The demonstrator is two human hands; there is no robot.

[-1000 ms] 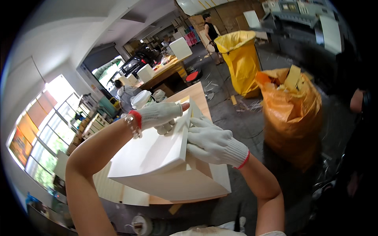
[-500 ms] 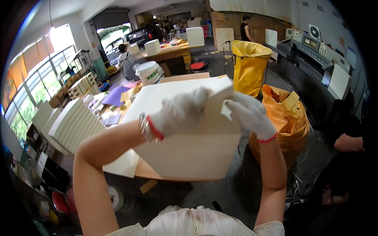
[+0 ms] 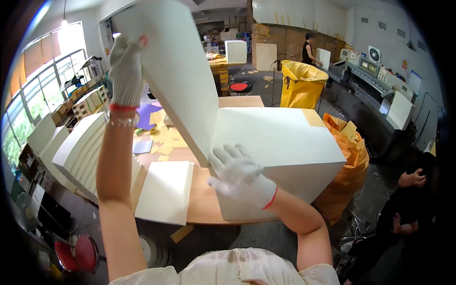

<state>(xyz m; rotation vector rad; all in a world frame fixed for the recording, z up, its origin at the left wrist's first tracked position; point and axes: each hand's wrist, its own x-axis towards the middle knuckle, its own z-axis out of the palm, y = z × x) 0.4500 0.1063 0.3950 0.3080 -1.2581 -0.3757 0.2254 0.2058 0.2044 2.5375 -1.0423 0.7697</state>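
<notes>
My left hand [image 3: 126, 71], in a white knit glove with a red cuff, is raised at the left and closed on the outer edge of a thick white stack of paper [image 3: 183, 71]. That stack stands tilted up, its lower edge meeting the left side of a large white block of paper [image 3: 280, 135] on the table. My right hand [image 3: 242, 178], gloved alike, lies with fingers spread at the block's near left corner, by the raised stack's foot. A smaller white stack [image 3: 164, 190] lies flat left of it. A yellowish piece [image 3: 313, 118] rests on the block's far right corner.
Wooden table [image 3: 204, 211] with scattered yellow scraps. Stepped white stacks [image 3: 83, 152] stand at the left. Yellow bag [image 3: 297, 90] and filled orange bag [image 3: 339, 185] are at the right. A seated person [image 3: 403, 223] is near right, another person [image 3: 308, 50] far back.
My left hand has risen up and left, tipping the thick paper stack up. My right hand has moved down and left to its foot. The smaller flat stack now shows more fully.
</notes>
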